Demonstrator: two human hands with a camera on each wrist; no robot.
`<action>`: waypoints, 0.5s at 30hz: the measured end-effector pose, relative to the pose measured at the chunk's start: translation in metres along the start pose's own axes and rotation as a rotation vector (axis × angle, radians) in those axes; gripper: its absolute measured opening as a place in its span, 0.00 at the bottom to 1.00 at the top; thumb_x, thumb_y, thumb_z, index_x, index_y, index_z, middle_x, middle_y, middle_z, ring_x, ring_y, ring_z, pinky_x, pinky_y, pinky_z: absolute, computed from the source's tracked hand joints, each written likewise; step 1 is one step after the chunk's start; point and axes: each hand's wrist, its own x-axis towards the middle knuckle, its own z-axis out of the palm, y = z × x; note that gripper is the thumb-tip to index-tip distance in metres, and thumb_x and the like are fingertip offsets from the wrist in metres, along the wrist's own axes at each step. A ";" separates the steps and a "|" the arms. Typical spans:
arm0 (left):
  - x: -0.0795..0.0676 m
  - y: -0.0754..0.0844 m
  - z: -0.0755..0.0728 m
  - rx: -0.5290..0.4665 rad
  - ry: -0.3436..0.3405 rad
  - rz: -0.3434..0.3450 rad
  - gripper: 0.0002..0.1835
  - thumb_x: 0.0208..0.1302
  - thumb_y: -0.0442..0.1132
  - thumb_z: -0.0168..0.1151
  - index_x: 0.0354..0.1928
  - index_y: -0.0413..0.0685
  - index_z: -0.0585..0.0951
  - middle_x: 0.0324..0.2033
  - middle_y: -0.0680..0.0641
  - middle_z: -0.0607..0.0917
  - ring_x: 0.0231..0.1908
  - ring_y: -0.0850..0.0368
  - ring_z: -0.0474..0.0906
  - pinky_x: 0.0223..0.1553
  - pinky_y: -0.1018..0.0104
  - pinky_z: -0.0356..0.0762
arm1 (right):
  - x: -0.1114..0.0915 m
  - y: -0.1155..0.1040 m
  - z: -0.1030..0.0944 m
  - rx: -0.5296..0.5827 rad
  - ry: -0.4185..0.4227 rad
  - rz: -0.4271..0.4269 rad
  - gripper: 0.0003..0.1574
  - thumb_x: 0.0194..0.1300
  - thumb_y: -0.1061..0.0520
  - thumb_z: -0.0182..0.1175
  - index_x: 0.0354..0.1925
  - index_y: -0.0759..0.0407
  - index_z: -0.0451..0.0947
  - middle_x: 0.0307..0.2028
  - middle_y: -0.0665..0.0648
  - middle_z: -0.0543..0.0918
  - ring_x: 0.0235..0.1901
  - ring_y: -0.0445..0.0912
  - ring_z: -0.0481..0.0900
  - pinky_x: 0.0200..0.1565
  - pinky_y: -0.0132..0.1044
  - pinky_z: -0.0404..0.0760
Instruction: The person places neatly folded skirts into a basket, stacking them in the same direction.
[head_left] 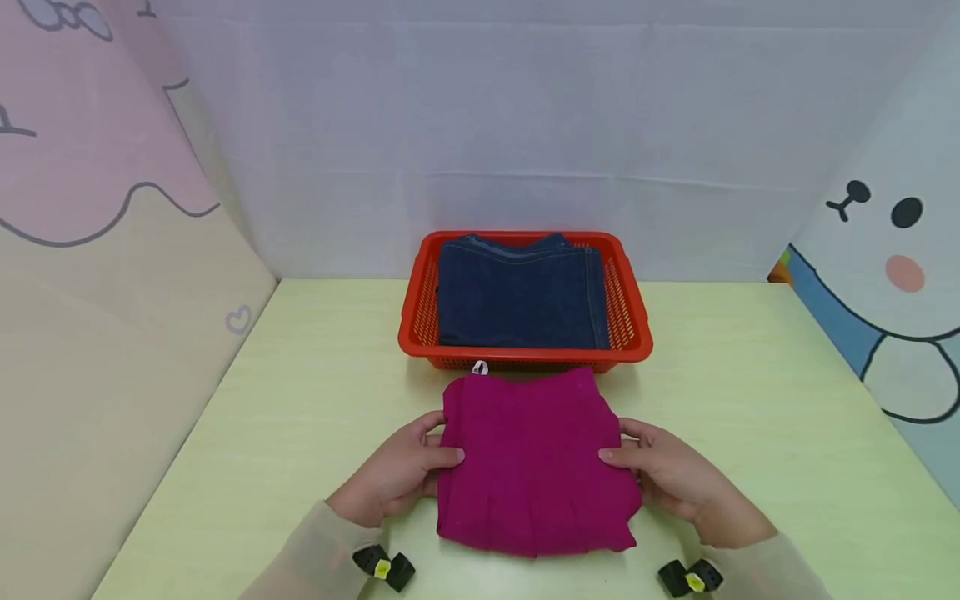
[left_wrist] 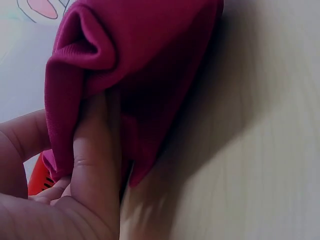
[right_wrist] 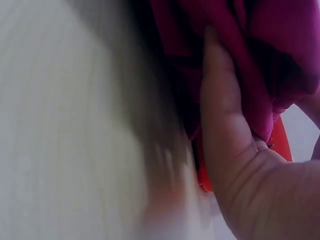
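Observation:
A folded magenta pleated skirt [head_left: 532,467] is held between both hands in the head view, its waistband toward the back and a small white loop at its top left. My left hand [head_left: 408,462] grips the left edge, thumb on top and fingers underneath. On the opposite edge my right hand [head_left: 663,467] pinches the cloth the same way. Both wrist views show fingers tucked under the folded layers of the skirt [left_wrist: 150,45], with shadow between cloth and table. Just behind the skirt stands a red plastic basket [head_left: 525,354] with folded dark blue jeans [head_left: 521,296] inside.
The pale yellow-green table [head_left: 322,358] reaches back to a white cloth backdrop [head_left: 487,125]. Printed cloth panels stand at the left [head_left: 112,333] and right [head_left: 885,275]. Each sleeve has a small black device [head_left: 382,568] at its wrist.

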 end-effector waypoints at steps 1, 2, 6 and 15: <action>-0.001 0.001 0.001 0.004 0.003 0.000 0.34 0.60 0.32 0.62 0.67 0.47 0.60 0.49 0.36 0.79 0.44 0.41 0.80 0.41 0.47 0.78 | -0.002 -0.001 0.001 -0.007 -0.002 -0.004 0.40 0.64 0.58 0.59 0.67 0.68 0.50 0.51 0.62 0.77 0.47 0.54 0.79 0.47 0.45 0.78; -0.003 0.002 0.002 0.008 0.004 0.003 0.34 0.60 0.32 0.62 0.67 0.47 0.60 0.49 0.36 0.80 0.44 0.41 0.80 0.41 0.47 0.78 | -0.003 -0.002 0.002 -0.013 -0.004 -0.008 0.41 0.64 0.58 0.59 0.67 0.68 0.50 0.51 0.62 0.77 0.47 0.55 0.79 0.48 0.45 0.78; -0.008 0.005 0.007 0.020 0.008 0.019 0.34 0.60 0.32 0.62 0.67 0.46 0.60 0.48 0.37 0.80 0.43 0.42 0.81 0.41 0.48 0.78 | -0.009 -0.005 0.004 -0.023 -0.018 -0.020 0.41 0.64 0.59 0.59 0.67 0.68 0.50 0.52 0.63 0.77 0.48 0.56 0.79 0.48 0.45 0.78; -0.019 0.016 0.018 0.063 0.016 0.053 0.34 0.59 0.31 0.62 0.66 0.47 0.61 0.46 0.37 0.81 0.42 0.44 0.81 0.41 0.53 0.80 | -0.021 -0.012 0.010 -0.006 -0.077 -0.064 0.40 0.66 0.62 0.56 0.67 0.68 0.47 0.53 0.64 0.77 0.49 0.57 0.79 0.49 0.47 0.77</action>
